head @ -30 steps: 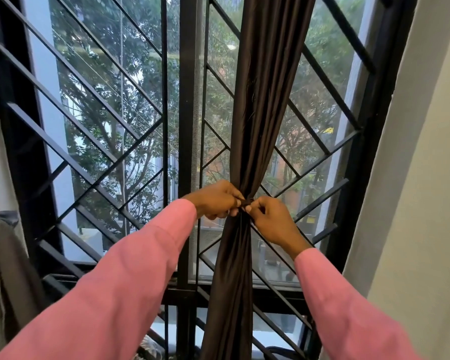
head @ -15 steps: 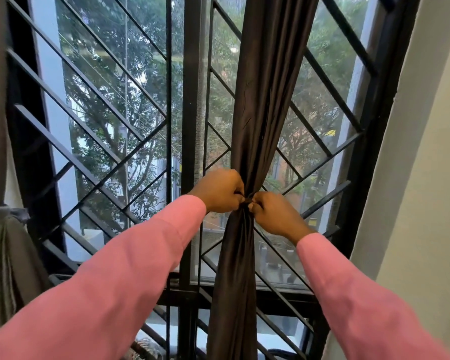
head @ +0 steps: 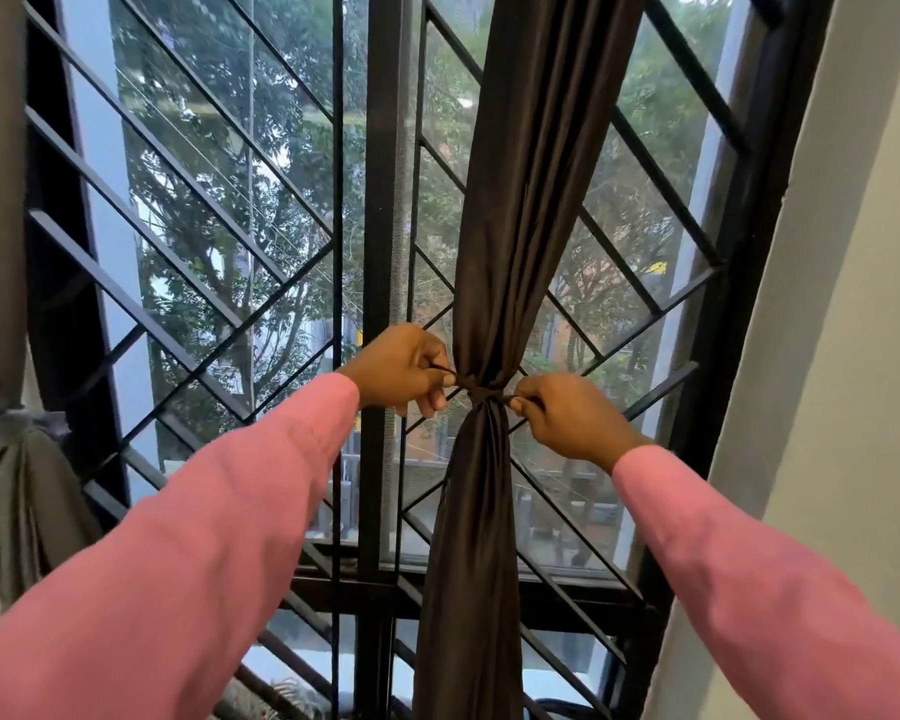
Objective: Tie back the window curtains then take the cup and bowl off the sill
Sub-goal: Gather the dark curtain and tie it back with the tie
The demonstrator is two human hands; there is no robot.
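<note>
Risk: knot judged weak if tie is let go under uneven tension. Thin cord could be slid down slick fabric, bundle spilled open. End could also be lost from pinch.

Dark curtain gathered right of window centre, cinched at waist by tie.

Left hand curled, one end pinched left of bundle. Right hand curled, other end pinched on right. Both arms outstretched, ends held taut outward.

Second curtain at far left seen tied. Cup, bowl, sill not in view.
</note>
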